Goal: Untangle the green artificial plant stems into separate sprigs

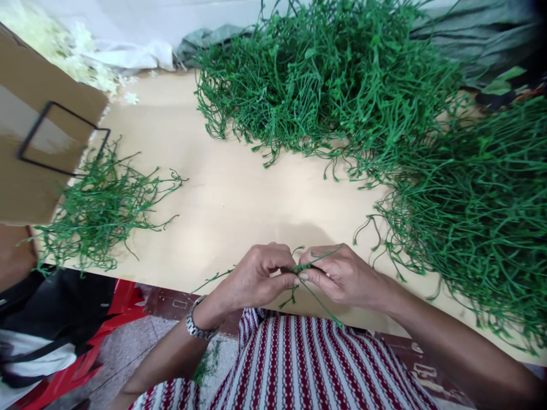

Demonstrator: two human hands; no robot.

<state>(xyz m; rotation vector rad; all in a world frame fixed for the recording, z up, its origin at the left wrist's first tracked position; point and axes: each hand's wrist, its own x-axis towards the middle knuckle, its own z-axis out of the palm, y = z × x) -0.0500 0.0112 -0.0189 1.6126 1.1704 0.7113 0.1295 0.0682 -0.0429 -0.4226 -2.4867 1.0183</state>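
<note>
Close to the table's front edge, my left hand (267,275) and my right hand (335,272) meet, thumbs nearly touching. Both pinch green artificial plant stems (318,300), thin and branching, with small forked tips. One strand sticks out to the left past my left wrist, and others point up and down between the hands. The exact joint under my fingertips is hidden. To the right spreads a large heap of similar green stems (478,216), and a second big heap (325,80) lies beyond my hands. A smaller pile of stems (102,205) rests at the left.
A cardboard box (47,131) with a black wire frame (64,165) stands at the left. Pale artificial flowers (77,51) lie behind it. Grey-green cloth (482,40) sits at the back right. Below the table (205,193) are a red stool (123,299) and a black bag (64,302).
</note>
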